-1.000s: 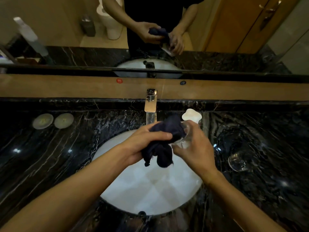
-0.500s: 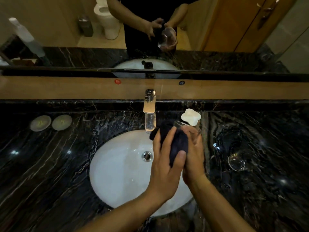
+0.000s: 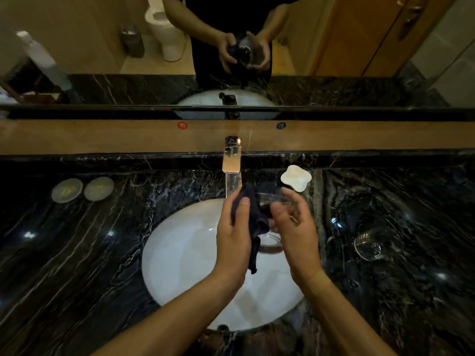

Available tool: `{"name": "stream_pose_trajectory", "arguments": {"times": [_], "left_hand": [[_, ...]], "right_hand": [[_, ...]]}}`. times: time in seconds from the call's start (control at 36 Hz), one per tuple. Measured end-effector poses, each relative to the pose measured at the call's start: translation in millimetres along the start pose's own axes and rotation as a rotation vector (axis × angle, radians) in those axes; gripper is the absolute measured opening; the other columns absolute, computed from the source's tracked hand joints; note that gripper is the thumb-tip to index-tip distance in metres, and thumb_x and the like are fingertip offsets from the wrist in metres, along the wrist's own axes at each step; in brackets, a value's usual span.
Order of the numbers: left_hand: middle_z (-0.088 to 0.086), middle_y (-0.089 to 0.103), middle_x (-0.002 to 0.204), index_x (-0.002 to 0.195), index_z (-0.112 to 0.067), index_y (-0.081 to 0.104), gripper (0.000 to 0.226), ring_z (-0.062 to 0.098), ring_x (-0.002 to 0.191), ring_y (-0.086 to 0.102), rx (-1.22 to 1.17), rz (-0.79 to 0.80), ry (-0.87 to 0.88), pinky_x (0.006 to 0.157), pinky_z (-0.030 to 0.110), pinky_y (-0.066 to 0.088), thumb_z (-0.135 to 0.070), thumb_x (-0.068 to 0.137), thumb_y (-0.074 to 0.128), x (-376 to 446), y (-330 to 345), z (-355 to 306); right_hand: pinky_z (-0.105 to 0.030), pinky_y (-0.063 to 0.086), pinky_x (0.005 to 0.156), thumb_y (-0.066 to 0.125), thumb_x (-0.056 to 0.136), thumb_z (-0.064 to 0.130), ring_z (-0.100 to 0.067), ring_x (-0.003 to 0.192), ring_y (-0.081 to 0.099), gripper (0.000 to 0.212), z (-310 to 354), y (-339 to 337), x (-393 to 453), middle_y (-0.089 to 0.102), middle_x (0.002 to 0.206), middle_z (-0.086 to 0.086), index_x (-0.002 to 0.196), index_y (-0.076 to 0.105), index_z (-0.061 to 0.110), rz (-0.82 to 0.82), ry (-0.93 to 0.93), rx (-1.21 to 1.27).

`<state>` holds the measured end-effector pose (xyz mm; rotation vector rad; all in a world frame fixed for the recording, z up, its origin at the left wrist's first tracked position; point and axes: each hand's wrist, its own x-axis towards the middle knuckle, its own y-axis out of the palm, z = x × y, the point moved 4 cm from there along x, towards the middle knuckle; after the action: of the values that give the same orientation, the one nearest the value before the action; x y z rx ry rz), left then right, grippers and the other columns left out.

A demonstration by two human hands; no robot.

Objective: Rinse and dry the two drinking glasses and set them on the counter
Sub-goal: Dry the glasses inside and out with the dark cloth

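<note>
At the left of the frame, two pale round discs (image 3: 82, 189) lie on the black white-veined marble counter (image 3: 77, 253). At centre, above the white oval sink basin (image 3: 180, 258), the left hand (image 3: 235, 232) presses a dark navy drying cloth (image 3: 253, 222) against a clear drinking glass (image 3: 270, 227), fingers straight and close together with the cloth under them. The right hand (image 3: 295, 227) cradles the glass from the other side, fingers loosely curved round it and slightly apart. A second clear drinking glass (image 3: 370, 244) stands on the counter at the right, well apart from the hands. The risk, as I judge it: the wet glass rests between palms, not in a firm grip, so a hard wipe could slip it into the basin below and crack it. Compared with half a second ago, the left hand has drawn off the right, baring the glass between them, and the cloth hangs lower.
</note>
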<state>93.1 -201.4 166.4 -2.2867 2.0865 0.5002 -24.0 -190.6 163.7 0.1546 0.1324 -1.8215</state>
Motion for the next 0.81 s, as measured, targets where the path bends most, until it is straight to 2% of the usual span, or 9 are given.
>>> {"name": "stream_pose_trajectory", "arguments": {"times": [0.11,0.17,0.28,0.39,0.5,0.58,0.67,0.72,0.81], "left_hand": [[-0.010,0.052,0.131,0.129,-0.049,0.046,0.037,0.001,0.117,0.055,0.287,-0.065,0.303,0.090,0.016,0.049,-0.053,0.093,0.050,-7,0,-6],[-0.005,0.042,0.136,0.136,-0.046,0.040,0.044,-0.002,0.120,0.049,0.405,-0.051,0.418,0.091,0.009,0.045,-0.048,0.093,0.047,-15,3,-3],[-0.003,0.026,0.150,0.143,-0.058,0.023,0.049,0.000,0.133,0.038,0.451,-0.016,0.543,0.101,0.012,0.041,-0.054,0.097,0.041,-33,8,4],[-0.004,0.037,0.147,0.137,-0.062,0.029,0.048,-0.002,0.130,0.043,0.363,-0.042,0.473,0.099,0.014,0.043,-0.049,0.093,0.044,-30,4,-1],[-0.022,0.057,0.129,0.120,-0.067,0.046,0.036,0.005,0.117,0.058,0.154,0.016,0.276,0.089,0.026,0.053,-0.059,0.085,0.045,-17,-6,-7],[-0.024,0.064,0.117,0.123,-0.049,0.052,0.041,0.003,0.109,0.063,0.065,0.097,0.207,0.082,0.017,0.050,-0.058,0.083,0.047,-8,-9,-12],[-0.002,0.067,0.120,0.125,-0.029,0.057,0.050,0.015,0.111,0.065,-0.030,0.155,0.137,0.085,0.022,0.051,-0.054,0.081,0.052,1,-10,-14],[0.005,0.067,0.119,0.123,-0.025,0.059,0.050,0.018,0.109,0.066,-0.068,0.145,0.124,0.082,0.022,0.052,-0.052,0.081,0.054,2,-8,-15],[0.005,0.067,0.119,0.122,-0.029,0.058,0.039,0.014,0.104,0.067,-0.072,0.014,0.129,0.076,0.018,0.052,-0.046,0.088,0.052,-2,-5,-10]], "right_hand": [[-0.018,0.054,0.068,0.049,0.099,0.041,0.002,0.091,0.068,0.024,5,9,-7,0.069,0.103,0.014,0.121,0.055,0.034,-0.037,0.039,0.071],[-0.022,0.056,0.071,0.053,0.096,0.040,-0.001,0.096,0.068,0.030,5,15,-9,0.068,0.111,0.009,0.123,0.058,0.030,-0.012,0.131,0.212],[-0.044,0.056,0.091,0.066,0.081,0.057,-0.028,0.110,0.068,0.063,9,20,-5,0.069,0.119,-0.011,0.128,0.057,0.015,-0.001,0.210,0.432],[-0.034,0.058,0.078,0.057,0.094,0.023,-0.020,0.096,0.070,0.022,12,15,-4,0.073,0.103,0.001,0.114,0.064,0.019,0.037,0.195,0.395],[-0.031,0.054,0.081,0.047,0.095,0.011,-0.012,0.099,0.068,0.023,22,11,-2,0.070,0.105,0.002,0.109,0.064,0.017,0.143,0.123,0.283],[-0.034,0.054,0.085,0.048,0.084,0.015,-0.016,0.105,0.067,0.035,26,6,1,0.067,0.116,-0.003,0.117,0.060,0.014,0.269,0.132,0.312],[-0.049,0.051,0.088,0.053,0.085,0.019,-0.031,0.108,0.065,0.038,26,6,3,0.067,0.119,-0.006,0.123,0.055,0.017,0.350,0.248,0.412],[-0.046,0.054,0.080,0.055,0.095,0.031,-0.029,0.103,0.067,0.032,22,8,4,0.070,0.112,-0.004,0.123,0.050,0.016,0.278,0.316,0.421],[-0.044,0.059,0.076,0.042,0.091,0.070,-0.021,0.103,0.069,0.051,9,13,6,0.068,0.118,0.002,0.116,0.051,0.027,0.007,0.338,0.268]]}}
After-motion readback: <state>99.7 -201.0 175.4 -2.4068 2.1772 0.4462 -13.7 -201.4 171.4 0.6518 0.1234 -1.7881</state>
